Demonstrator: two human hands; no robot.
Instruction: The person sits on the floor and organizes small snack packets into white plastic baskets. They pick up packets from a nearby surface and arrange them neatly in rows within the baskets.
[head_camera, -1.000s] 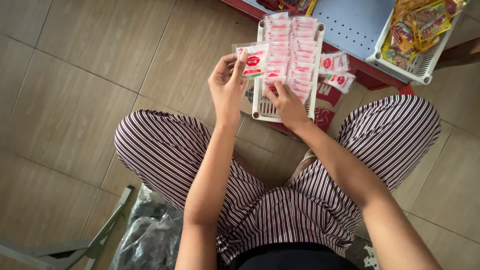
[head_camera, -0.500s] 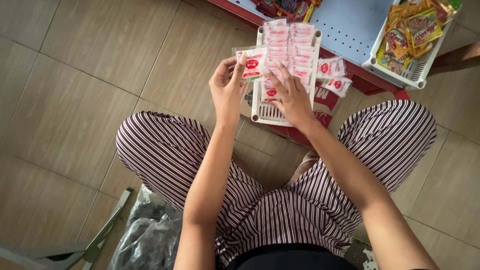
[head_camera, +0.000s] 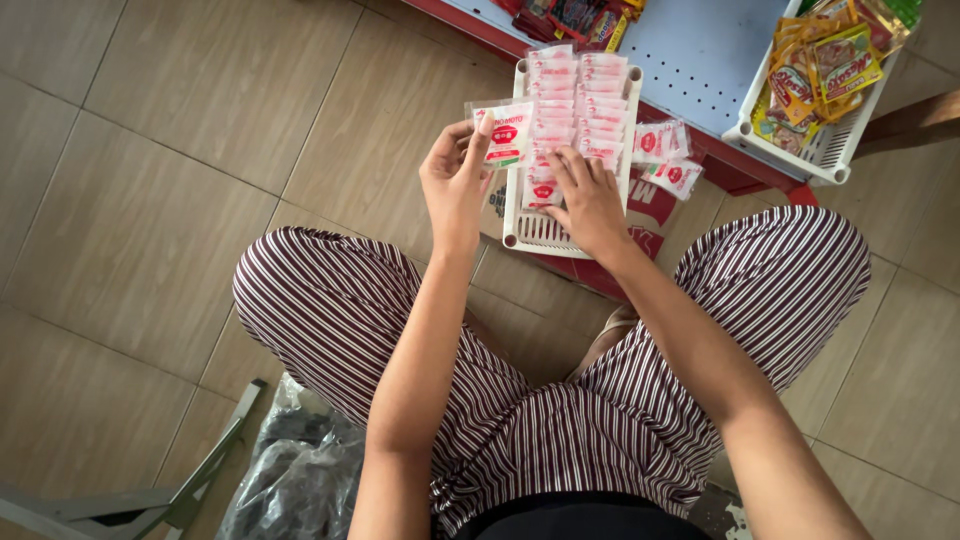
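Left hand (head_camera: 455, 185) at about eleven o'clock of the white tray (head_camera: 520, 232), fingers closed on a small stack of red-and-white sachets (head_camera: 503, 133), thumb pressed across the front. Right hand (head_camera: 592, 203) flat on the near end of the tray, fingertips spread over the lowest sachets of the left row (head_camera: 545, 185), pressing rather than pinching; nothing clamped there as far as can be seen. Two neat rows of sachets (head_camera: 580, 105) running toward twelve o'clock along the tray. A few loose sachets (head_camera: 662, 152) just off the tray at two o'clock. Farther out at two o'clock, a white basket (head_camera: 835, 150) of yellow snack packets (head_camera: 825, 70) on a pale blue shelf (head_camera: 700, 50) with a red edge. Black plastic bag (head_camera: 300, 475) on the tiled floor at seven o'clock, beside striped trousers (head_camera: 340, 310).

Likely risks: held stack fanning out and slipping from a thin grip; overlapped rows sliding askew under the pressing fingers; tray seeming to overhang the shelf edge, so liable to tip under downward pressure at its near end.
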